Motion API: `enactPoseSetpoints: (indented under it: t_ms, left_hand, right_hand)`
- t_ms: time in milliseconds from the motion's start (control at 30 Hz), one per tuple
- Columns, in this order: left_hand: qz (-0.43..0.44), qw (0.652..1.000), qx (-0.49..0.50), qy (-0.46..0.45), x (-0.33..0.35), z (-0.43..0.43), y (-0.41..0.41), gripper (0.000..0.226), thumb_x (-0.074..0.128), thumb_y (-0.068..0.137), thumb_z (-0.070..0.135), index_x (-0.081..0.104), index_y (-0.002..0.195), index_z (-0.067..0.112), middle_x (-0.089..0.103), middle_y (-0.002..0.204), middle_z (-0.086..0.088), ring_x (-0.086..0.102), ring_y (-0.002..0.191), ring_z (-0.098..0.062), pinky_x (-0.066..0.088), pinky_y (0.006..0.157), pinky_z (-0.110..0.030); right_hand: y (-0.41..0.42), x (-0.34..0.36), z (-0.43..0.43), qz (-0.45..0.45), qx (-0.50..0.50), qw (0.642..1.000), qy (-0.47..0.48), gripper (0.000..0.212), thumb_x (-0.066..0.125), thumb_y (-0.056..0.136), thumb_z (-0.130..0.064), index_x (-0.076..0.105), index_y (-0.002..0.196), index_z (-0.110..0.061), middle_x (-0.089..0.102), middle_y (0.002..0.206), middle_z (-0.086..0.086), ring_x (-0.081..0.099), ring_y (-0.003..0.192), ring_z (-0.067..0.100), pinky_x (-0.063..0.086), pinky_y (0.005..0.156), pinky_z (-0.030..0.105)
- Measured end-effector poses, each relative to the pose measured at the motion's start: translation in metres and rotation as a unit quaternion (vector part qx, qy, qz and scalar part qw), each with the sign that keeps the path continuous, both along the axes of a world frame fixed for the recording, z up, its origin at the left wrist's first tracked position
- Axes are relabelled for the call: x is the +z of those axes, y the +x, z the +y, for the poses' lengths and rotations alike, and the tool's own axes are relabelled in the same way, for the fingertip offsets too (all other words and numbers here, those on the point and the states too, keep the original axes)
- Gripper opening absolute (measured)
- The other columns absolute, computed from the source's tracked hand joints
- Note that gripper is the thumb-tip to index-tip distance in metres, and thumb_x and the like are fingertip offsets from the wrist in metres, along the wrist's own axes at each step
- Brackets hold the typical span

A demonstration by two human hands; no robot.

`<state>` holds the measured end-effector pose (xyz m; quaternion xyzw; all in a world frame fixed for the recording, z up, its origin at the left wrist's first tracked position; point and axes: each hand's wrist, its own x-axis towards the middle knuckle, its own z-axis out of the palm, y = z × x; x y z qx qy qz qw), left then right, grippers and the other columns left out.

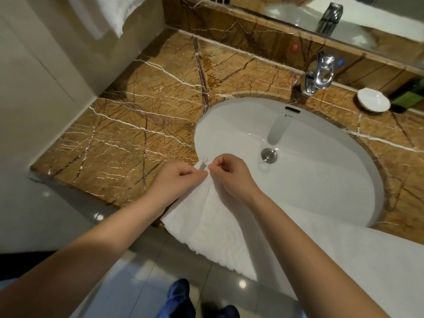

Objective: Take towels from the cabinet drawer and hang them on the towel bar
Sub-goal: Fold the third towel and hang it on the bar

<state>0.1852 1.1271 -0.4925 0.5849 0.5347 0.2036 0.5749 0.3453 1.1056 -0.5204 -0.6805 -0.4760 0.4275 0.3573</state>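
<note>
A white towel (pixel 215 228) hangs from both my hands over the front edge of the brown marble counter (pixel 128 134) and the white sink (pixel 309 157). My left hand (pixel 181 180) pinches the towel's top edge on the left. My right hand (pixel 229 173) pinches the same edge right beside it, so the two hands almost touch. The cloth spreads down and to the right, beyond the frame's edge. Another white towel (pixel 110 12) hangs on the wall at the top left; its bar is hidden. The cabinet drawer is out of sight.
A chrome tap (pixel 319 72) stands behind the basin, with a white soap dish (pixel 372 102) and a dark green bottle (pixel 408 97) to its right. A mirror (pixel 344 17) runs along the back. Glossy floor tiles (pixel 75 216) and my blue shoes (pixel 181 294) lie below.
</note>
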Motion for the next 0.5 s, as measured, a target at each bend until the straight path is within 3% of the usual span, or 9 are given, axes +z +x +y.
enactPoseSetpoints:
  t_ms: [100, 200, 400, 500]
  left_hand:
    - [0.009, 1.000, -0.030, -0.004, -0.002, 0.003, -0.004, 0.044, 0.070, 0.082, 0.030, 0.059, 0.075, -0.012, 0.051, 0.068, -0.014, 0.047, 0.063, -0.021, 0.038, 0.065, -0.031]
    - [0.092, 0.995, -0.026, 0.031, -0.009, 0.006, -0.008, 0.035, 0.075, 0.076, 0.031, 0.065, 0.069, -0.003, 0.062, 0.068, -0.021, 0.057, 0.063, -0.038, 0.041, 0.060, -0.030]
    - [0.163, 0.984, -0.003, 0.064, -0.018, 0.009, -0.016, 0.036, 0.078, 0.073, 0.029, 0.069, 0.078, -0.006, 0.069, 0.081, -0.022, 0.061, 0.070, -0.035, 0.043, 0.062, -0.030]
    - [0.173, 0.982, -0.002, 0.078, -0.018, 0.016, -0.022, 0.024, 0.079, 0.073, 0.028, 0.073, 0.072, 0.005, 0.071, 0.072, -0.013, 0.066, 0.070, -0.032, 0.052, 0.061, -0.041]
  right_hand:
    - [-0.001, 0.004, -0.001, -0.022, 0.007, 1.000, 0.013, 0.011, 0.062, 0.088, -0.013, 0.058, 0.078, -0.015, 0.059, 0.075, -0.002, 0.052, 0.068, 0.010, 0.041, 0.065, 0.022]
    - [-0.005, 0.002, 0.001, -0.110, 0.018, 0.994, -0.011, 0.011, 0.060, 0.089, -0.020, 0.057, 0.079, -0.017, 0.061, 0.079, -0.004, 0.056, 0.074, 0.013, 0.043, 0.068, 0.028]
    - [-0.025, -0.001, 0.008, -0.205, 0.015, 0.977, -0.056, 0.011, 0.054, 0.093, -0.024, 0.053, 0.084, -0.018, 0.060, 0.084, -0.003, 0.056, 0.082, 0.020, 0.039, 0.067, 0.031]
    - [-0.028, 0.004, 0.013, -0.214, -0.009, 0.977, -0.016, 0.010, 0.054, 0.093, -0.025, 0.054, 0.086, -0.017, 0.063, 0.087, -0.002, 0.057, 0.083, 0.021, 0.043, 0.069, 0.034]
